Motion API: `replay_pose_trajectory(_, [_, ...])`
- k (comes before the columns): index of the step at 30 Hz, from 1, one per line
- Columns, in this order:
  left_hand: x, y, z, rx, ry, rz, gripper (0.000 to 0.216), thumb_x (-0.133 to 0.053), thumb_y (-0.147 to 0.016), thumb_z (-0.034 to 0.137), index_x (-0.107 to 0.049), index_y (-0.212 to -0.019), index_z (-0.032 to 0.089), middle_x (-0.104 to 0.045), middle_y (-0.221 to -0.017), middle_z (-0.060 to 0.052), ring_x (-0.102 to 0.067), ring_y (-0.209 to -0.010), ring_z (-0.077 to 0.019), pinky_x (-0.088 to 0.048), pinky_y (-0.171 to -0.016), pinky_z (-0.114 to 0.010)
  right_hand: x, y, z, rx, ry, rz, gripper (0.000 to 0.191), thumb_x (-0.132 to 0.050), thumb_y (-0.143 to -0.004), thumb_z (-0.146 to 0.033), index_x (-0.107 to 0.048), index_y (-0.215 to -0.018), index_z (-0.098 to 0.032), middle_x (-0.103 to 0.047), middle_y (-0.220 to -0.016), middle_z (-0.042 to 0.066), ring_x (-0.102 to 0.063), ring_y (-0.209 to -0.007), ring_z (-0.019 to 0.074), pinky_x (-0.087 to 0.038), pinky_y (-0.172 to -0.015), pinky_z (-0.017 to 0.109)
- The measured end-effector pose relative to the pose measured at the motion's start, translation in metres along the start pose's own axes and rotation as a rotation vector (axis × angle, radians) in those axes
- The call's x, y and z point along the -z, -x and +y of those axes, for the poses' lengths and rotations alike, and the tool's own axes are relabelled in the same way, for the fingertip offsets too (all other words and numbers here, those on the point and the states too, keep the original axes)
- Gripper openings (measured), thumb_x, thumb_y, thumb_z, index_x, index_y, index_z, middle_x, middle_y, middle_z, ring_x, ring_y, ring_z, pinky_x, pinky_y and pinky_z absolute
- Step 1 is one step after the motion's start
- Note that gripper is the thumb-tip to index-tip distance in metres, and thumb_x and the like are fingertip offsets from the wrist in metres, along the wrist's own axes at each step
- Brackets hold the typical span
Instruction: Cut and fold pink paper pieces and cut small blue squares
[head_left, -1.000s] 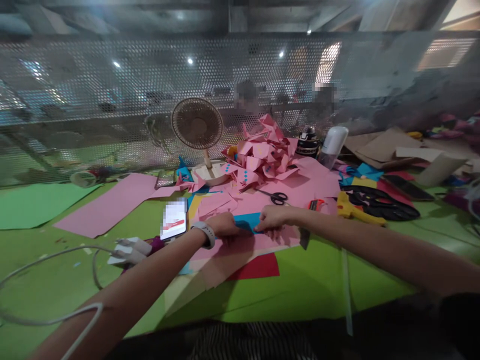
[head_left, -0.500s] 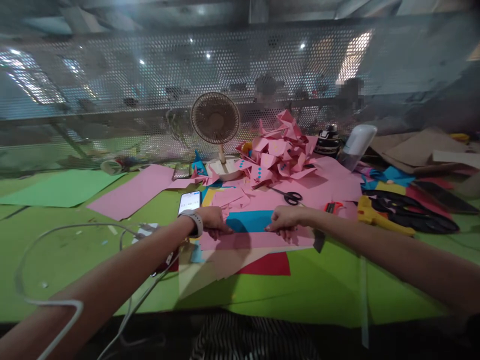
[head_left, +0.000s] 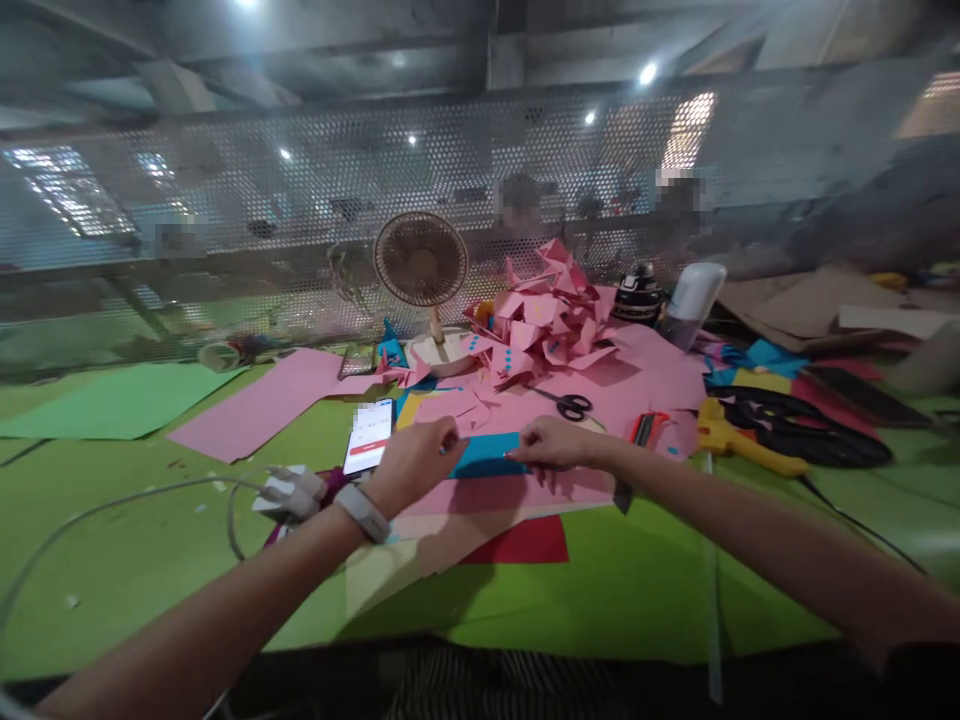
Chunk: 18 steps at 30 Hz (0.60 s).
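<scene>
A folded piece of blue paper [head_left: 489,455] lies across the pink sheets in front of me. My left hand [head_left: 420,460], a pale band on its wrist, is closed with curled fingers on the paper's left end. At the right end, my right hand [head_left: 556,443] pinches the paper between thumb and fingers. Pink paper [head_left: 487,495] sits under both hands, over cream and red sheets [head_left: 525,540]. Black-handled scissors [head_left: 573,406] lie just beyond my right hand, and a red cutter [head_left: 649,428] is to its right.
A lit phone [head_left: 369,437] and white plug [head_left: 292,492] with a cable are on the left. Behind stand a fan [head_left: 421,260] and a heap of folded pink paper [head_left: 551,310]. A yellow tool like a glue gun [head_left: 739,440] lies right, near a white-capped bottle [head_left: 694,300].
My left hand has turned, its fingers curling in more at the blue paper's left end. Less of the blue paper shows between my hands. The view has tilted up slightly.
</scene>
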<state>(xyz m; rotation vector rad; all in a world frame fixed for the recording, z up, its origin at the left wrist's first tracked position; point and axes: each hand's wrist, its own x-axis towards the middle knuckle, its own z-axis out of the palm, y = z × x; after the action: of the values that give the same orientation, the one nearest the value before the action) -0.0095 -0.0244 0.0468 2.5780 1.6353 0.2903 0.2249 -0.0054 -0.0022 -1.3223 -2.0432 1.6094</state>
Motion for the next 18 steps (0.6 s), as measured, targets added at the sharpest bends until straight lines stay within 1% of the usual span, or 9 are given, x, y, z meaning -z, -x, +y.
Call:
replay_pose_trajectory(2, [-0.016,0.005,0.010,-0.191,0.023,0.032,0.036,-0.037,-0.089,0.041,-0.056,-0.112,0.021,-0.061,-0.114,-0.009,-0.056,-0.104,-0.0217,-0.042,-0.087,-0.034,0.005,0.004,-0.006,0.104,-0.015,0.104,0.042,-0.058,-0.073,-0.057,-0.050,-0.067,-0.016,-0.063,-0.054,-0.001,-0.058,-0.043,0.0098,-0.043,-0.042,0.018])
replay_pose_trajectory(3, [-0.024,0.007,0.014,-0.257,0.022,0.015,0.041,-0.035,-0.091,0.043,-0.049,-0.123,0.021,-0.051,-0.129,-0.010,-0.049,-0.116,-0.0223,-0.037,-0.096,-0.037,0.011,0.009,-0.007,0.144,-0.003,0.167,0.041,-0.056,-0.074,-0.056,-0.050,-0.068,-0.016,-0.062,-0.054,-0.001,-0.058,-0.042,0.0097,-0.043,-0.042,0.018])
replay_pose_trajectory(5, [-0.037,0.011,0.019,-0.342,0.010,-0.042,0.052,-0.032,-0.091,0.048,-0.035,-0.136,0.021,-0.030,-0.145,-0.010,-0.030,-0.131,-0.0242,-0.027,-0.104,-0.041,0.029,0.025,-0.007,0.182,0.070,0.283,0.037,-0.053,-0.078,-0.052,-0.052,-0.071,-0.015,-0.062,-0.056,0.000,-0.057,-0.042,0.0102,-0.043,-0.043,0.020])
replay_pose_trajectory(7, [-0.045,0.015,0.022,-0.391,-0.005,-0.126,0.060,-0.029,-0.090,0.054,-0.024,-0.141,0.024,-0.020,-0.148,-0.008,-0.020,-0.135,-0.0254,-0.019,-0.107,-0.045,0.050,0.048,-0.002,0.169,0.227,0.335,0.028,-0.049,-0.082,-0.042,-0.055,-0.080,-0.015,-0.064,-0.064,0.003,-0.060,-0.051,0.0128,-0.046,-0.050,0.023])
replay_pose_trajectory(9, [-0.047,0.017,0.023,-0.408,-0.013,-0.175,0.064,-0.027,-0.088,0.058,-0.017,-0.143,0.026,-0.014,-0.150,-0.006,-0.015,-0.136,-0.0258,-0.014,-0.108,-0.048,0.070,0.074,0.008,0.177,0.512,0.358,0.018,-0.052,-0.078,-0.026,-0.060,-0.090,-0.016,-0.066,-0.086,0.007,-0.063,-0.075,0.0180,-0.048,-0.063,0.026])
replay_pose_trajectory(11, [-0.046,0.018,0.024,-0.426,-0.023,-0.197,0.065,-0.026,-0.088,0.060,-0.014,-0.143,0.027,-0.013,-0.150,-0.005,-0.013,-0.136,-0.0258,-0.011,-0.108,-0.049,0.080,0.095,0.020,0.192,0.787,0.348,0.027,-0.053,-0.072,-0.016,-0.061,-0.098,-0.017,-0.063,-0.104,0.009,-0.058,-0.096,0.0229,-0.044,-0.079,0.031])
replay_pose_trajectory(12, [-0.045,0.017,0.024,-0.439,-0.029,-0.203,0.065,-0.025,-0.088,0.060,-0.014,-0.143,0.028,-0.013,-0.150,-0.004,-0.012,-0.136,-0.0257,-0.009,-0.108,-0.049,0.082,0.102,0.027,0.194,0.890,0.324,0.029,-0.053,-0.071,-0.014,-0.061,-0.098,-0.017,-0.062,-0.105,0.010,-0.055,-0.100,0.0241,-0.042,-0.083,0.033])
replay_pose_trajectory(14, [-0.045,0.017,0.024,-0.466,-0.036,-0.211,0.065,-0.024,-0.088,0.060,-0.014,-0.143,0.028,-0.014,-0.149,-0.004,-0.011,-0.137,-0.0258,-0.007,-0.108,-0.050,0.080,0.109,0.038,0.192,1.012,0.263,0.030,-0.051,-0.070,-0.010,-0.062,-0.097,-0.016,-0.061,-0.103,0.010,-0.055,-0.099,0.0238,-0.040,-0.085,0.033])
replay_pose_trajectory(18, [-0.045,0.016,0.023,-0.480,-0.032,-0.207,0.064,-0.023,-0.088,0.059,-0.012,-0.143,0.027,-0.016,-0.149,-0.006,-0.011,-0.137,-0.0261,-0.006,-0.108,-0.050,0.068,0.108,0.051,0.185,1.122,0.234,0.037,-0.047,-0.063,-0.003,-0.061,-0.095,-0.015,-0.060,-0.099,0.011,-0.053,-0.097,0.0231,-0.039,-0.085,0.033])
